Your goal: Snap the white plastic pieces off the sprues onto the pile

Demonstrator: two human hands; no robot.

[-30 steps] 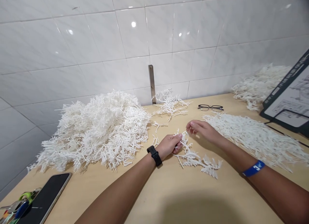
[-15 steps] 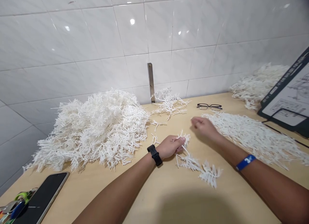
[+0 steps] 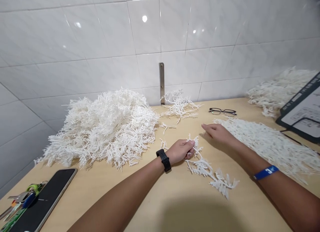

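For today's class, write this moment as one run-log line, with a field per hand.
left hand: holds white branched sprig | right hand: open, empty, beside white strand pile

The left hand [image 3: 180, 151] is held curled shut, with the left forearm [image 3: 117, 198] angled in from below. The right hand [image 3: 218, 133] is extended flatter, just ahead and to the right, its fingers directed left, with the right forearm [image 3: 272, 192] angled in from the lower right.

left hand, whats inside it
The left hand is curled around a bunch of white branching strands. Their ends poke out past the fingers and trail across the table. The part inside the fist is covered.
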